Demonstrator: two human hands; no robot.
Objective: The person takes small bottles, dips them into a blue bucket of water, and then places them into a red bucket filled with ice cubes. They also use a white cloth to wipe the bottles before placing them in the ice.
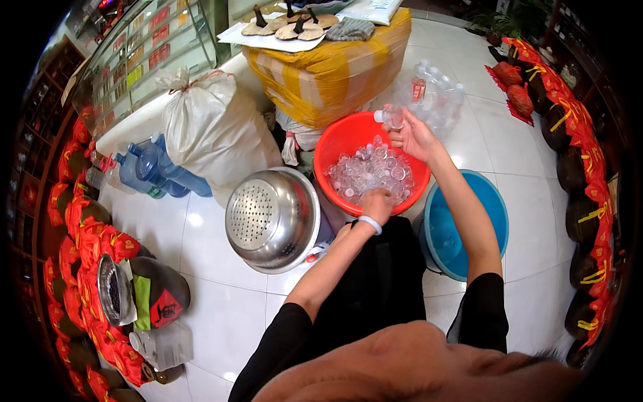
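Note:
My right hand (pixel 416 135) holds a small clear plastic bottle (pixel 393 117) with a white cap above the far rim of a red plastic basin (pixel 326 176). A heap of small clear bottles (pixel 369 168), several with pale caps, fills the basin's bottom. My left hand (pixel 378 202), with a pale bangle (pixel 370 224) on its wrist, reaches over the near rim into the heap. Its fingertips are hidden, so whether it grips a bottle does not show. A blue plastic bucket (pixel 464 176) stands right of the basin, under my right forearm.
A perforated steel colander (pixel 251 211) sits upside down left of the basin. Beyond stand a full white woven sack (pixel 216 125) and a yellow-taped box (pixel 331 75). Bagged plastic bottles (pixel 442 95) lie behind the basin. Red-covered jars (pixel 577 171) line the right side; more jars (pixel 161 286) stand left.

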